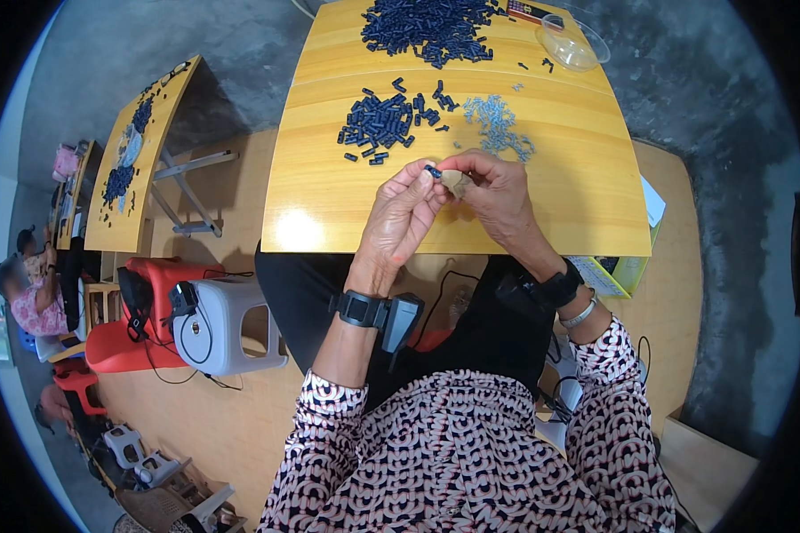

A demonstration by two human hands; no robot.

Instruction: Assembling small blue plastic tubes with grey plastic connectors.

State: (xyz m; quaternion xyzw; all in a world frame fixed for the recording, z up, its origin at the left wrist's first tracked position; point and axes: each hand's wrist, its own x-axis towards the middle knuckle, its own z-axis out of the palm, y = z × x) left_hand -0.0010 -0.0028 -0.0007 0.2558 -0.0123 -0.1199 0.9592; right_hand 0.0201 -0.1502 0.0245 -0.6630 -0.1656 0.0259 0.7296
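The left hand (pixel 406 209) pinches a small dark piece (pixel 433 171) between thumb and forefinger, over the near edge of the surface (pixel 578 195). The right hand (pixel 498 195) meets it from the other side, thumb and forefinger drawn in at the piece's right end; whether they grip anything is hidden. A tan patch (pixel 456 182) shows at these fingertips — a finger wrap or a scrap, too small to say.

Holding the piece in front of the body, tips facing, probably gives both hands fine control and a clear view. The near pile (pixel 378 122) of dark parts lies just beyond the left hand and the silver bits (pixel 498 124) just beyond the right, so each seems set within a short reach. The far pile (pixel 427 31), much larger, sits at the back, perhaps as a reserve that leaves the front edge free for working. The clear bowl (pixel 573 49) stands at the far right — likely there to keep it clear of the forearms.
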